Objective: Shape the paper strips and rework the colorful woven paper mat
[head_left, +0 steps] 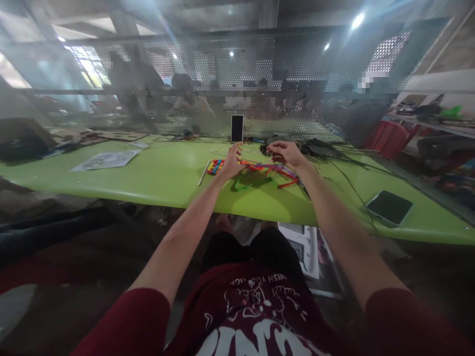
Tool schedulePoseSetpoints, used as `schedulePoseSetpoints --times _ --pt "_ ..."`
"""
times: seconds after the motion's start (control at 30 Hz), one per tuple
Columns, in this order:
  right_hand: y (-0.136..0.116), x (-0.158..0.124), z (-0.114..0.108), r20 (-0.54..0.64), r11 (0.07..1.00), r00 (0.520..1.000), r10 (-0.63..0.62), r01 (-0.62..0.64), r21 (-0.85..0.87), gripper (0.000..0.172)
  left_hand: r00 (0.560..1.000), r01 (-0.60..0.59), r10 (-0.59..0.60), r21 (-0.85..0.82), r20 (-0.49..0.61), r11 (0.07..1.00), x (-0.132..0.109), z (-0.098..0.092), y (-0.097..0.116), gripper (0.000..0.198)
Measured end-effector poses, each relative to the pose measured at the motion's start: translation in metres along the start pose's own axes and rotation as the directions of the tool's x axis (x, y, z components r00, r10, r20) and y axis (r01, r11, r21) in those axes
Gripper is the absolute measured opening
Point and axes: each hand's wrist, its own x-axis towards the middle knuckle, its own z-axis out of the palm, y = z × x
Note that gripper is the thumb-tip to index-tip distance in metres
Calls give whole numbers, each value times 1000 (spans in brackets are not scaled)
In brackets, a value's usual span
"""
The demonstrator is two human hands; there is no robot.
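Note:
A woven piece of colourful strips lies on the green table, with loose red, purple and green strips trailing to its right. Over the right end of the weave is my left hand, its fingers bent around something I cannot make out. My right hand is raised a little to the right, above the loose purple strips, with thumb and fingertips close together; whatever is between them is too small to name. A pale thin stick rests just left of the weave.
On the green table, a phone stands upright behind my hands. A dark tablet-like device lies at the right, a printed sheet at the left. Dark cords and clutter line the back right, before a perforated metal screen.

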Motion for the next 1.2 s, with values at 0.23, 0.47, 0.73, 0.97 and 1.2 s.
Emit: schedulePoseSetpoints --times 0.23,0.47,0.73,0.97,1.2 --pt "6 4 3 -45 1000 999 0 0 6 5 998 -26 23 52 58 998 -1 -1 -2 88" --pt "8 -2 6 109 996 994 -25 34 -83 12 990 -135 134 8 32 991 -1 -5 15 74" --pt "8 -14 22 331 987 943 -40 89 -134 23 964 -266 266 -101 -14 959 -7 4 31 26" --pt "10 -15 24 306 998 952 5 13 -58 19 970 -241 242 -57 14 969 -7 7 31 15" --pt "5 -11 5 185 984 981 52 -82 158 11 964 -230 234 -51 129 972 -6 1 21 71"
